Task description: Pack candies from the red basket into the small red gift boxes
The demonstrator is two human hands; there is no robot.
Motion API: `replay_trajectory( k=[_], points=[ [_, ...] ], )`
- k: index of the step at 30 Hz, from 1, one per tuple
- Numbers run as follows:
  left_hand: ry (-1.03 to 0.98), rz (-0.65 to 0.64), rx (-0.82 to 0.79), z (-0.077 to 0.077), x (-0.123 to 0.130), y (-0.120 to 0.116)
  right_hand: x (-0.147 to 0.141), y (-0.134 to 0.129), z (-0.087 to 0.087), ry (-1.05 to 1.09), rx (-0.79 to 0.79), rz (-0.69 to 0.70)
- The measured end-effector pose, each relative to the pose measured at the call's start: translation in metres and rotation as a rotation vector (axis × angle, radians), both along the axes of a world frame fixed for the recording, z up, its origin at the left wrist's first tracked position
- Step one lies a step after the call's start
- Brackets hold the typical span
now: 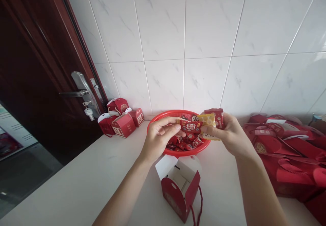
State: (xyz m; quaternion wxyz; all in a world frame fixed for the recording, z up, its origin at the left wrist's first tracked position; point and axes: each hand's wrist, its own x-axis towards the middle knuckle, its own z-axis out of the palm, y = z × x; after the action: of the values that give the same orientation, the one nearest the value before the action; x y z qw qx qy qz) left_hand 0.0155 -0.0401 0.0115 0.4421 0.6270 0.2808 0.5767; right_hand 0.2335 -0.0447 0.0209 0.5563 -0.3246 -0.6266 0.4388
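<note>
My left hand [160, 136] pinches the left end of a red candy packet [191, 126] with white lettering, held over the basket. Several wrapped candies are in my right hand [229, 132], among them a yellow candy packet [208, 120] and a dark red candy packet [217, 115]; its thumb presses them against the fingers. Below both hands is a red plastic basket [203, 146] with many wrapped candies [185, 144] in it. In front of the basket stands a red gift box [175, 195] with its flaps up, its white inside showing and a red cord at its right side.
Several closed red gift boxes [123, 125] stand at the left by the wall. A heap of red boxes [287, 144] covers the right of the white table [102, 181]. A dark door [38, 49] with a lever handle and keys is at the left.
</note>
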Motion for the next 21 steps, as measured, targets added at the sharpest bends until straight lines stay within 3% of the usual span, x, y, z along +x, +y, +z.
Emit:
replay_trajectory(
  k=[8,14,21],
  points=[
    [-0.018,0.069,0.038,-0.0017,0.0007,0.0027,-0.001,-0.0031,0.0033,0.004,-0.021,0.089],
    [-0.019,0.115,0.203,-0.0009,-0.0031,0.0008,-0.0004,0.001,0.0016,0.111,-0.142,0.155],
    [0.055,0.154,0.382,-0.003,0.0009,-0.0043,-0.0058,0.0024,0.0032,0.175,-0.17,0.107]
  ],
)
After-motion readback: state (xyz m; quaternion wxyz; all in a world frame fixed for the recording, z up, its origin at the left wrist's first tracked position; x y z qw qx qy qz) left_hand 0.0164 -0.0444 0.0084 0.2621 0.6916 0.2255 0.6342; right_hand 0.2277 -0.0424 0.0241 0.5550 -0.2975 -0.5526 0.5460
